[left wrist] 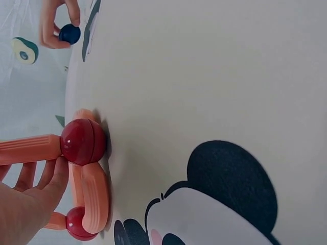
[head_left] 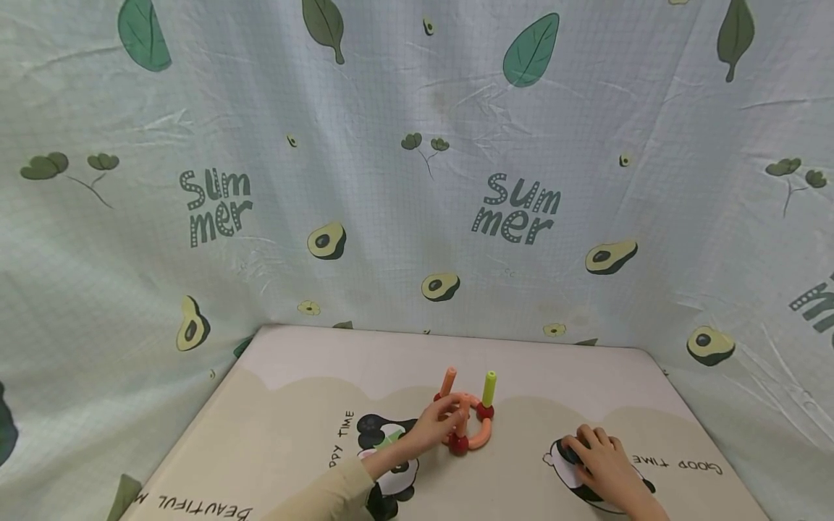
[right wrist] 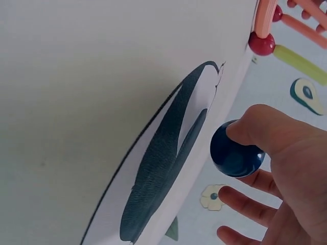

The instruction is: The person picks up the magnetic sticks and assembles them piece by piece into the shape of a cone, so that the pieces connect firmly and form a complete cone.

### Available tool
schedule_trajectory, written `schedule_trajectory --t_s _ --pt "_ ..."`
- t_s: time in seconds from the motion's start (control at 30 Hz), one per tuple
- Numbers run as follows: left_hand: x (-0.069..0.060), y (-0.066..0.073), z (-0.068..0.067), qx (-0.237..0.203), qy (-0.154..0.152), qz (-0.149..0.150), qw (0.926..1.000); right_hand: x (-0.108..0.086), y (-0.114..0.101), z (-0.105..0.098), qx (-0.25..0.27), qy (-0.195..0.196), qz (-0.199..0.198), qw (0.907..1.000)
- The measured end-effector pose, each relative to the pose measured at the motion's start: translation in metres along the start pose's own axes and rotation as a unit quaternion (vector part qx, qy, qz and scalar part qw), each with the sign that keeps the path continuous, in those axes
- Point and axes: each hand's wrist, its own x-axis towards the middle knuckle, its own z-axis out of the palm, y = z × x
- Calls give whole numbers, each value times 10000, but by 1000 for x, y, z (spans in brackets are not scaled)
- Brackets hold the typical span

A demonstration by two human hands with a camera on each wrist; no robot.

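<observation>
A toy frame of curved orange pieces point(head_left: 481, 436) and red balls point(head_left: 459, 445) stands on the table, forming a ring. From its balls rise an orange rod point(head_left: 449, 381) at the back left and a yellow-green rod point(head_left: 489, 388) at the back right. My left hand point(head_left: 430, 428) holds another upright orange rod point(left wrist: 30, 148) at the front, whose end meets a red ball point(left wrist: 84, 142). To the right, my right hand point(head_left: 607, 463) pinches a dark blue ball point(right wrist: 236, 152) between thumb and fingers, above the table. Its other fingers spread apart.
The pale tabletop point(head_left: 293, 391) carries printed pandas and lettering; a printed panda point(head_left: 397, 481) lies beneath my left forearm. Behind and around the table hangs a light curtain point(head_left: 391, 195) with avocado and leaf prints.
</observation>
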Motion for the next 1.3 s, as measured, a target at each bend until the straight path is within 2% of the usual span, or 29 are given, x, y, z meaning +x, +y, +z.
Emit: schedule_trajectory --t_s 0.33,0.8,0.97,1.3 --pt "1 -3 0 -35 -70 127 9999 11 -2 3 -90 478 -454 9978" --pt "-2 4 0 -8 -64 6 10000 40 -17 -3 347 571 -396 9970" --pt "-2 4 -1 -8 -34 -10 10000 54 -26 -7 401 609 -513 9960" --pt "0 0 0 137 58 -29 9999 80 -43 -17 717 938 -929 9886"
